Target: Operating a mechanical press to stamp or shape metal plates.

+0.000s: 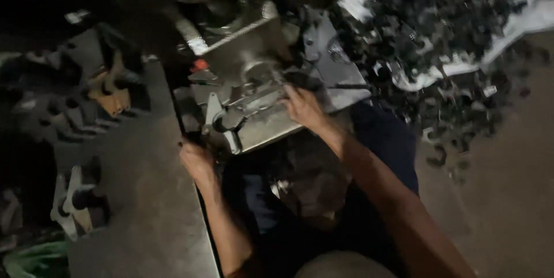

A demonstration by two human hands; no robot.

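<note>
Steel press block at frame centre: the right hand lies flat on it, the left hand grips its lever; fingers could get pinched.

Dim light, upper frame near black. Bare grey concrete floor at right. Flat grey metal bench top at left (surface dull, scuffed). White cloth sheet spread upper right.
</note>
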